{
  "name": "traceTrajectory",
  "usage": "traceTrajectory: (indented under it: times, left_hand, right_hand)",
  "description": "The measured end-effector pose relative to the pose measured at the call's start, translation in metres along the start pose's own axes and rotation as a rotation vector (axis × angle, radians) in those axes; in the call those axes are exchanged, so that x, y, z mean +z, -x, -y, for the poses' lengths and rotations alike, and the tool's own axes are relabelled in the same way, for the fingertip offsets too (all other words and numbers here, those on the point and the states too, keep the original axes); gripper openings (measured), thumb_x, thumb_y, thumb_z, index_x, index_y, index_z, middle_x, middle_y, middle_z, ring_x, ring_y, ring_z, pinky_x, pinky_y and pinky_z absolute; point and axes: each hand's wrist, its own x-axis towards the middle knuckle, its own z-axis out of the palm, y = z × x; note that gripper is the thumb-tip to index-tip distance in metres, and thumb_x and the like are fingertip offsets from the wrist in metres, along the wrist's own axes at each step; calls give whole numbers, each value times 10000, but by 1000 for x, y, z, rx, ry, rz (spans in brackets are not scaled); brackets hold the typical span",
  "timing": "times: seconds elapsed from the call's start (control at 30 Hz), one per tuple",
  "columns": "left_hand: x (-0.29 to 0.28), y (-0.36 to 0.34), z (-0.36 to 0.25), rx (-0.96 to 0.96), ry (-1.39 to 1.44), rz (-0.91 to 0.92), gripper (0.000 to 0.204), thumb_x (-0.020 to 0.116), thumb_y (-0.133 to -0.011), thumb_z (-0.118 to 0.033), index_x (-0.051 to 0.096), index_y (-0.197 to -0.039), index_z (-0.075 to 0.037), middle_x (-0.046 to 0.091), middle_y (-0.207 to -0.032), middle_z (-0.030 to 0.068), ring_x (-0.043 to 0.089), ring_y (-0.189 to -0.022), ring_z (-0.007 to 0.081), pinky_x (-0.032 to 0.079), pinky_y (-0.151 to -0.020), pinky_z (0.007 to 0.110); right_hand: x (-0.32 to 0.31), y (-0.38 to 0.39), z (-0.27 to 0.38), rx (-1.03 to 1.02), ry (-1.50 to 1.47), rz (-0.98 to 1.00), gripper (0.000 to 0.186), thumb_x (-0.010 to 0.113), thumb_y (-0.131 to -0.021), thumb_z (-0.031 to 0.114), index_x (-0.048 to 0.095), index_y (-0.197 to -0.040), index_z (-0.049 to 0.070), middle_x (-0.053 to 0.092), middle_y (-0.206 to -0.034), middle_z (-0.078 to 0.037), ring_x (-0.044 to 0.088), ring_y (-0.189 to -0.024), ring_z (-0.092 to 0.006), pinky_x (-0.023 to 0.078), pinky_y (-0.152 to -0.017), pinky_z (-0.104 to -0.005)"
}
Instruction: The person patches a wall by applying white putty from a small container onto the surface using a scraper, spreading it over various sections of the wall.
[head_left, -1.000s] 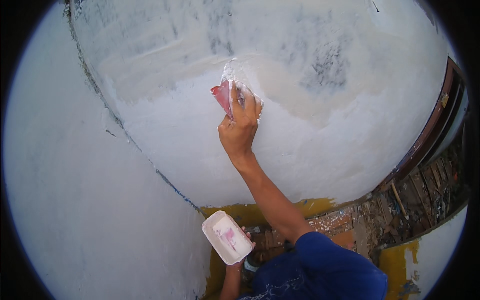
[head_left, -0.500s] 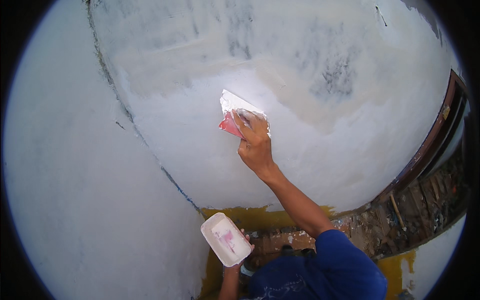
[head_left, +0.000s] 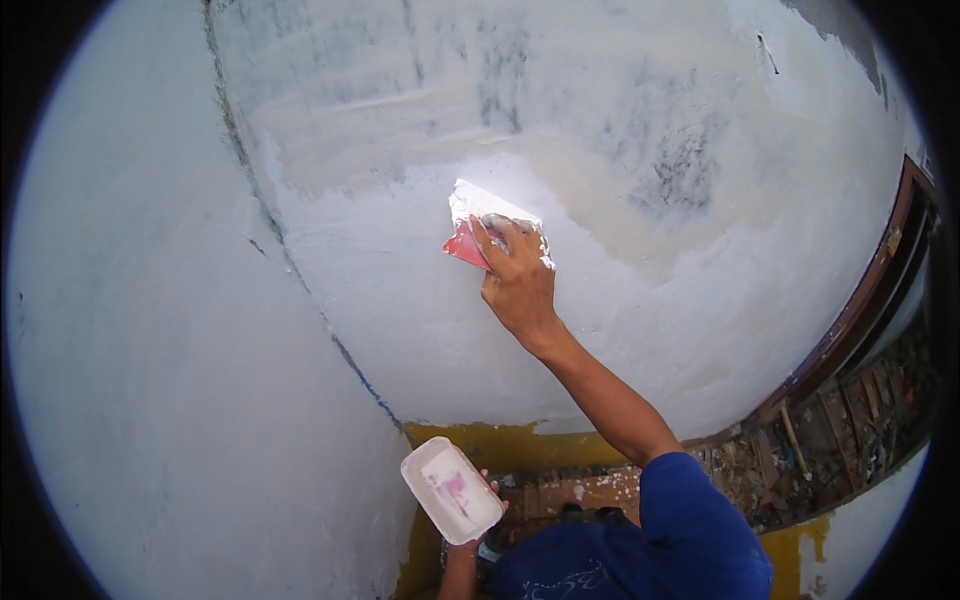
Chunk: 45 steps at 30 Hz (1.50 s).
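My right hand [head_left: 522, 280] grips a red putty spreader [head_left: 466, 246] whose upper part is coated in white putty. The spreader lies against the white wall [head_left: 400, 300], on a freshly smoothed patch with greyer, mottled areas above it. Low in the view, my left hand [head_left: 490, 490] holds a shallow white tub [head_left: 452, 492] from beneath and its right side. Inside the tub is whitish putty with a pink smear in the middle. Some of the left fingers are hidden under the tub.
A rough dark crack [head_left: 272, 215] runs down the corner where two walls meet. An ochre-yellow band [head_left: 480, 445] borders the wall's foot. At right are a dark wooden frame [head_left: 850, 320], a stick [head_left: 796, 445] and littered boards and rubble on the ground.
My right hand and the spreader sit slightly further right in the view, though the wall has shifted right as well. The left hand still holds the tub, now slightly lower in the picture.
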Motion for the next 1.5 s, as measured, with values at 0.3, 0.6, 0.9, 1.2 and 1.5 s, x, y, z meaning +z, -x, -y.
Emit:
traceTrajectory:
  times: [0.3,0.6,0.9,1.2,1.5]
  left_hand:
    - [-8,13,-9,64,-45,53,664,435,-953,-614,356,-1496,-240,408,-1497,137,424,-1332,400,334,-1014,736]
    - [-6,11,-7,44,-19,33,653,416,-951,-625,356,-1496,-270,405,-1506,121,433,-1323,388,322,-1017,732]
    - [3,4,-1,-30,26,1,642,447,-942,-615,477,-1433,-202,484,-1457,126,466,-1315,398,284,-1061,730]
    - [0,-1,0,-8,-30,-1,670,446,-944,-619,414,-1466,-200,451,-1469,129,456,-1312,399,310,-1041,733]
    - [-16,8,-3,46,35,-3,646,463,-936,-619,480,-1428,-200,500,-1431,124,481,-1297,396,318,-1040,727]
  right_hand:
    - [-11,-30,-64,-311,359,-109,622,630,-686,-44,652,-1264,185,608,-1243,-30,603,-1061,-233,445,-892,-381]
    - [-78,1,-33,-34,19,0,592,612,-721,-107,624,-1274,105,657,-1096,-63,636,-942,-272,539,-725,-339]
    - [-96,-49,-83,53,115,-443,622,589,-718,-142,625,-1294,92,614,-1104,-101,565,-999,-303,485,-827,-393]
    - [22,23,-10,-137,122,110,653,604,-713,-47,575,-1339,135,563,-1266,-88,567,-1111,-293,433,-935,-476]
    - [-16,-36,-18,-36,27,-193,706,585,-651,-122,623,-1303,145,587,-1194,-83,545,-1075,-311,439,-889,-435]
